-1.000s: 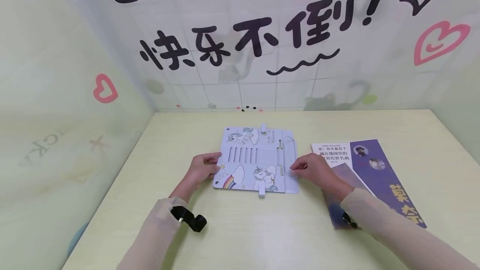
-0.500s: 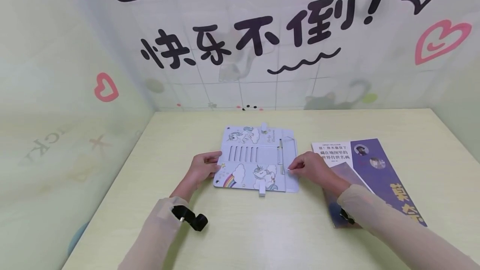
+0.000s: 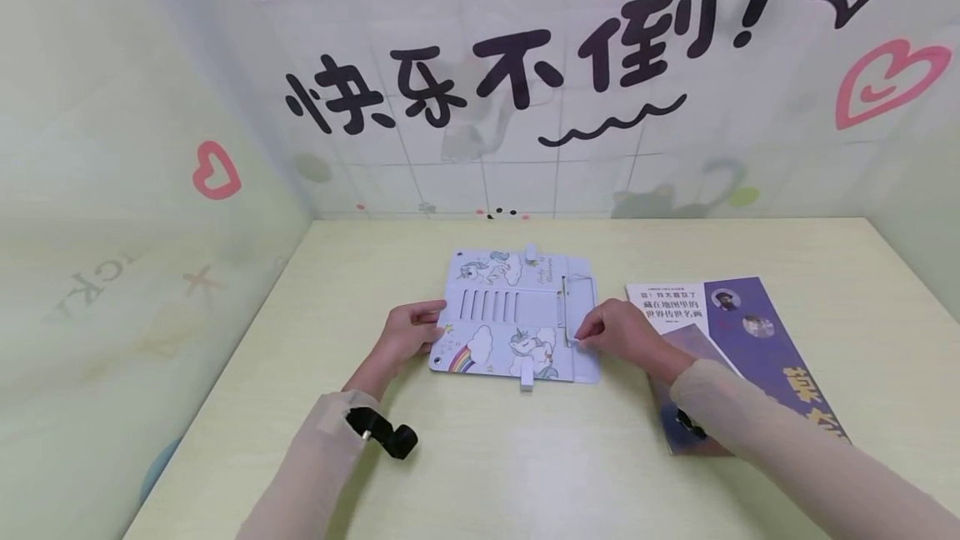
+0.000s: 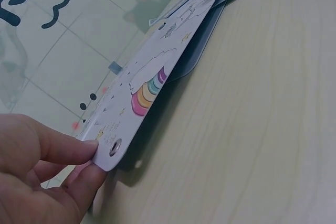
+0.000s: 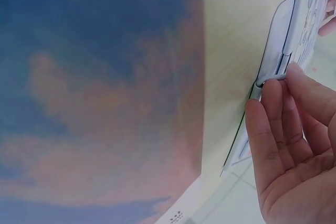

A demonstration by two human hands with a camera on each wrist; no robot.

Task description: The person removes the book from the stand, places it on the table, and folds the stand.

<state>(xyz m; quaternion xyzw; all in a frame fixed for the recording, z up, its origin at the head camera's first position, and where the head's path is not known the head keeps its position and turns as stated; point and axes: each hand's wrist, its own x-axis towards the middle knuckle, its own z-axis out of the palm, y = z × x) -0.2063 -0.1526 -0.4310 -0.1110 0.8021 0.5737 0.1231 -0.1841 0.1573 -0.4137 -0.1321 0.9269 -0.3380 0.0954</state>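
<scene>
A pale folding book stand (image 3: 491, 354) with unicorn, cloud and rainbow drawings lies on the table, its slotted panel facing up. My left hand (image 3: 405, 338) pinches its left edge between thumb and fingers; in the left wrist view the thumb (image 4: 68, 148) lies beside a metal-ringed corner hole and that panel sits raised off the table. At the right side, my right hand (image 3: 618, 333) pinches a thin pale wire bracket (image 5: 274, 77) between thumb and fingertips. The bracket reaches over the stand's right-hand base plate (image 3: 583, 298). Two small white clips (image 3: 527, 375) stick out at the near and far edges.
Right of the stand lie overlapping books: a purple and white one (image 3: 750, 348) and a smaller sky-patterned one (image 3: 678, 419) on top, under my right forearm. A printed curtain wall (image 3: 480, 182) stands behind the table.
My right hand has shifted slightly left with the wire bracket, which now shows more clearly over the base plate. My left hand keeps its hold on the stand's edge.
</scene>
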